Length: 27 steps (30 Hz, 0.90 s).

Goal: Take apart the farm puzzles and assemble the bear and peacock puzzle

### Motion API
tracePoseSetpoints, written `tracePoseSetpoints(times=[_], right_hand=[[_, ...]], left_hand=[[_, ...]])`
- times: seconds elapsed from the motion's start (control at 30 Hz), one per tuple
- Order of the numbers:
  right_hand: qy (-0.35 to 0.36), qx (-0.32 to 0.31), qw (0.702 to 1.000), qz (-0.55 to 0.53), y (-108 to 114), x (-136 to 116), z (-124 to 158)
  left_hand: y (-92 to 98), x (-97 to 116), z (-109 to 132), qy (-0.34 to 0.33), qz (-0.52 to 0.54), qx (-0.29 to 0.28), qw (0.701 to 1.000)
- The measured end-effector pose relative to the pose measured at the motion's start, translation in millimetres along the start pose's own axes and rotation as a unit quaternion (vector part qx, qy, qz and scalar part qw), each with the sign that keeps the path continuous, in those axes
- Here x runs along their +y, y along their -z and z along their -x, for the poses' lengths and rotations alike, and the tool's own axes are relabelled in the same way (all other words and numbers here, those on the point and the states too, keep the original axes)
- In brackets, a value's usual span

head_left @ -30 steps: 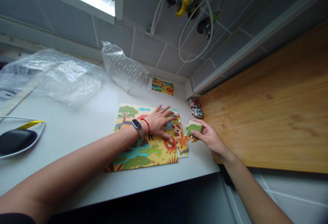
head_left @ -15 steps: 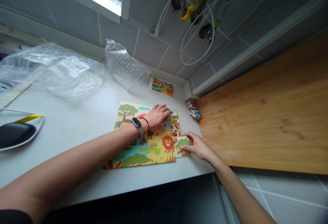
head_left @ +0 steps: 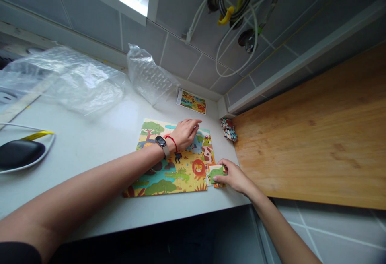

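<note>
Head view: the piece (head_left: 216,172) lies flat on the desk (head_left: 90,151) at the puzzle's (head_left: 169,171) 4 o'clock corner, touching its edge. The right hand (head_left: 235,177) has its grip closed on the piece's 3 o'clock side. The left hand (head_left: 185,133), grip released, presses the puzzle near 1 o'clock. Likely thin card: light, fairly stiff, tabs creasable, prone to slide; best held by the edges.

text: none legible | labels: none | numbers: none
</note>
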State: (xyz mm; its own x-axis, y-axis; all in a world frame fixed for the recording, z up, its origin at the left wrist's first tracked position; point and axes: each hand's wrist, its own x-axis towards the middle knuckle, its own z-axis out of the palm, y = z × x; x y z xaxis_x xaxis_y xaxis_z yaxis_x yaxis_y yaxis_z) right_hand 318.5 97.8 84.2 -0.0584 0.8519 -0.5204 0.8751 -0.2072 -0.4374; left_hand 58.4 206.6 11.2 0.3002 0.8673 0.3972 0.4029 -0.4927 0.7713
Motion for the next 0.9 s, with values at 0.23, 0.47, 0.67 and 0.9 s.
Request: tracePoseSetpoints(times=[0.23,0.47,0.67,0.9], right_hand=[[0.005,0.037,0.999,0.012,0,-5,5],[0.001,-0.004,0.993,-0.121,4,-14,12],[-0.032,-0.113,0.964,-0.240,-9,-30,20],[-0.014,0.004,0.985,-0.169,-47,-28,19]], left_hand=[[1.4,1,0,-0.002,-0.003,-0.011,1.000],[2.2,3,-1,-0.001,-0.008,-0.023,1.000],[3.1,4,-1,-0.004,-0.016,-0.044,0.999],[5.5,5,0,-0.004,-0.025,-0.064,0.998]])
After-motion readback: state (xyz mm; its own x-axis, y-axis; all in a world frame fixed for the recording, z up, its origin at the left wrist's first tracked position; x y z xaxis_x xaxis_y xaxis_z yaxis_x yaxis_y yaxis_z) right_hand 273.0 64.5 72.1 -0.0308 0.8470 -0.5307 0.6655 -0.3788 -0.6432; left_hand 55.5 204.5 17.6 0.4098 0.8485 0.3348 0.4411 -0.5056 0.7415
